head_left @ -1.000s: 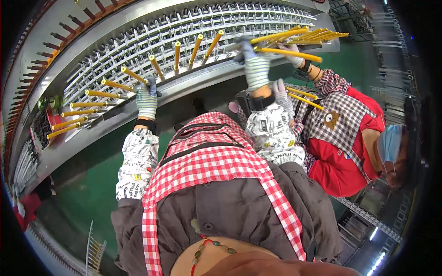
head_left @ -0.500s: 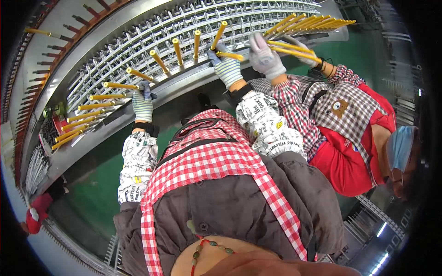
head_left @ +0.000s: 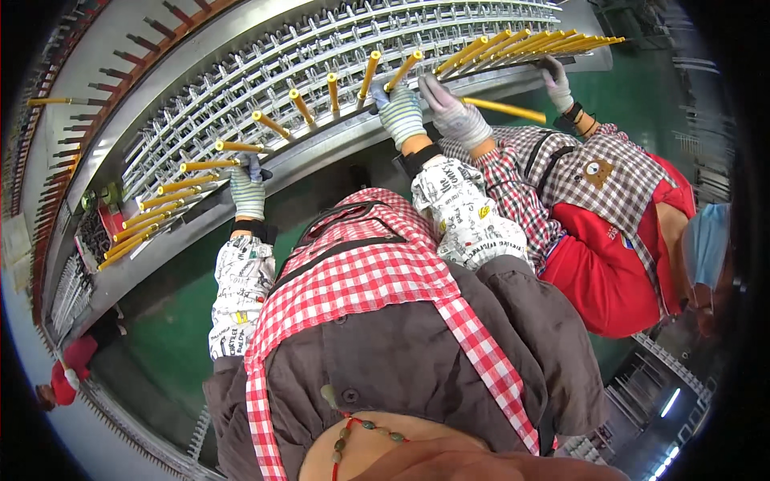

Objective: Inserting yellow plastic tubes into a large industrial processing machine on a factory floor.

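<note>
My left hand (head_left: 247, 194), in a striped glove, closes at the rack's front edge beside the inner end of a yellow rod (head_left: 202, 166). What its fingers grip is hidden. My right hand (head_left: 401, 119), gloved alike, has its fingers around the lower end of another upright yellow rod (head_left: 406, 69). Between my hands several yellow rods stand out from the metal rack (head_left: 321, 136) in a spaced row. More of them fan out left of my left hand.
Close on my right, a co-worker's gloved hand (head_left: 457, 116) holds a loose yellow rod (head_left: 509, 110); their other hand (head_left: 556, 84) is by the rack. Closely set rods (head_left: 529, 46) stand beyond. A curved rail with dark pegs (head_left: 128, 58) runs at far left. Another person (head_left: 68, 373) appears lower left.
The rod in my right hand has gone from lying sideways to standing at the rack. The other rods have shifted slightly left and down. The co-worker's right hand has moved back from the rods.
</note>
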Demonstrator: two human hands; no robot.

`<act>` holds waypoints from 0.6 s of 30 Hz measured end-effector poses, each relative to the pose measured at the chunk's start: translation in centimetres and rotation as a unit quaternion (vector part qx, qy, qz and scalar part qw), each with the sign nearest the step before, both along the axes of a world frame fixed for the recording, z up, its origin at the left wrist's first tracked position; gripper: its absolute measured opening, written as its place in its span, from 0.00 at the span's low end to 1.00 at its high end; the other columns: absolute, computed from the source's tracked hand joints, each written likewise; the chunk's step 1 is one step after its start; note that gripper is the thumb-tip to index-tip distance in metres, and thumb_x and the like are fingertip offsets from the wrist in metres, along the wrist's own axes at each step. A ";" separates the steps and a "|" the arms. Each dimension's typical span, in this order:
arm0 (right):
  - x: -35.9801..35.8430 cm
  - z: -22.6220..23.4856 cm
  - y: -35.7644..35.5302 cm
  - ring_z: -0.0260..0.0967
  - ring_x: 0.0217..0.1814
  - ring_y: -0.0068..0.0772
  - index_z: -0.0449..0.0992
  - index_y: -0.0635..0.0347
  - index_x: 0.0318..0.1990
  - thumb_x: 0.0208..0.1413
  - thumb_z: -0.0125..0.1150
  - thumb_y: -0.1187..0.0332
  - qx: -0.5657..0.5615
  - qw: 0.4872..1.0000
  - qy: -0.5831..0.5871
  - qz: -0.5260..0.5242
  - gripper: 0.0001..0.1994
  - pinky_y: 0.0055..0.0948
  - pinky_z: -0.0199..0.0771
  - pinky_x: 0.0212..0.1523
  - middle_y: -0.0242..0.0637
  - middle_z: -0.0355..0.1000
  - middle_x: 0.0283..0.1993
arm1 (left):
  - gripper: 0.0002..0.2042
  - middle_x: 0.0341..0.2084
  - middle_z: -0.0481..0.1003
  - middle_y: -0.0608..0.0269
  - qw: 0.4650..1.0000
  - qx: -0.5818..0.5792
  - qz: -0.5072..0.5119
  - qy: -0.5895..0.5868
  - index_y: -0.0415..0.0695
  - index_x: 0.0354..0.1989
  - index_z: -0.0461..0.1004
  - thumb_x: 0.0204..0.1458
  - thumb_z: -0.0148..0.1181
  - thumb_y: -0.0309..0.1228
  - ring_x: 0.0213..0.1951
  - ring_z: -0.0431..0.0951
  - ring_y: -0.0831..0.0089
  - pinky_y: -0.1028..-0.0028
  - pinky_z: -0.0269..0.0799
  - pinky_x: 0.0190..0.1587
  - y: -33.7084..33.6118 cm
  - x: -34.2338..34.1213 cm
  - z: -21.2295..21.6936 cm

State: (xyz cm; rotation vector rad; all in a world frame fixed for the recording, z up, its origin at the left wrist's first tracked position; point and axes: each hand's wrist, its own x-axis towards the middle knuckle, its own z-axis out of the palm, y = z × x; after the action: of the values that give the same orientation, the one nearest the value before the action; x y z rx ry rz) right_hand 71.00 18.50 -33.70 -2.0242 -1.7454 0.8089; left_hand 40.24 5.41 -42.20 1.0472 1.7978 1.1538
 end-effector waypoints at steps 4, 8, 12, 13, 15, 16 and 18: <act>0.1 -4.7 -4.4 0.68 0.45 0.51 0.61 0.58 0.55 0.52 0.54 0.64 0.152 0.976 0.150 -0.040 0.23 0.40 0.69 0.43 0.54 0.67 0.48 | 0.06 0.22 0.67 0.66 0.998 0.000 -0.014 -0.057 0.44 0.35 0.63 0.58 0.50 0.33 0.12 0.67 0.79 0.80 0.64 0.15 0.9 -0.4 -0.4; 0.9 -3.1 -7.9 0.69 0.43 0.48 0.66 0.56 0.51 0.51 0.53 0.75 0.284 0.946 0.107 0.116 0.18 0.36 0.69 0.42 0.46 0.69 0.47 | 0.06 0.25 0.70 0.66 0.994 -0.013 0.009 -0.110 0.44 0.39 0.67 0.58 0.50 0.32 0.16 0.67 0.81 0.80 0.66 0.19 0.8 0.0 0.4; 2.0 -4.8 -8.5 0.68 0.43 0.51 0.74 0.58 0.40 0.53 0.49 0.62 -0.028 0.969 -0.003 0.243 0.12 0.43 0.67 0.45 0.49 0.72 0.39 | 0.10 0.28 0.73 0.63 1.000 0.003 0.012 -0.008 0.42 0.46 0.67 0.57 0.49 0.30 0.24 0.72 0.75 0.74 0.70 0.30 -1.9 -1.0 -0.1; 2.4 -6.6 -8.8 0.68 0.44 0.51 0.74 0.57 0.40 0.53 0.49 0.59 -0.095 0.955 -0.032 0.280 0.14 0.44 0.66 0.47 0.50 0.72 0.39 | 0.12 0.28 0.74 0.62 0.998 0.050 0.012 0.036 0.42 0.49 0.66 0.56 0.49 0.28 0.26 0.73 0.74 0.73 0.70 0.32 -2.8 -0.8 0.5; 2.5 -5.6 -10.6 0.67 0.48 0.49 0.73 0.55 0.42 0.52 0.49 0.59 -0.120 0.939 -0.027 0.322 0.14 0.40 0.65 0.51 0.48 0.71 0.43 | 0.16 0.28 0.74 0.61 0.992 0.111 0.033 0.043 0.45 0.53 0.64 0.55 0.48 0.27 0.28 0.73 0.73 0.72 0.70 0.35 -5.5 0.1 1.3; 2.5 -4.9 -11.2 0.66 0.50 0.48 0.73 0.54 0.43 0.52 0.50 0.59 -0.132 0.927 -0.047 0.349 0.14 0.40 0.65 0.51 0.47 0.70 0.45 | 0.17 0.30 0.74 0.59 0.994 0.090 0.004 0.055 0.46 0.54 0.63 0.55 0.48 0.27 0.29 0.73 0.72 0.72 0.70 0.36 -6.4 0.3 2.7; 3.1 -4.8 -12.2 0.66 0.50 0.48 0.72 0.55 0.43 0.52 0.50 0.58 -0.159 0.911 -0.055 0.377 0.15 0.39 0.64 0.52 0.47 0.70 0.45 | 0.19 0.37 0.72 0.56 0.996 0.036 -0.041 0.063 0.47 0.55 0.62 0.54 0.49 0.26 0.34 0.74 0.68 0.71 0.69 0.41 -8.8 -0.4 4.0</act>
State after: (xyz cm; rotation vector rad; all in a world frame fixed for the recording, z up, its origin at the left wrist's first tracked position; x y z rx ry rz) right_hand 74.09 6.27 -38.49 -1.5473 -2.6608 1.2870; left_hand 39.84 -3.35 -38.20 1.2503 1.8028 1.1317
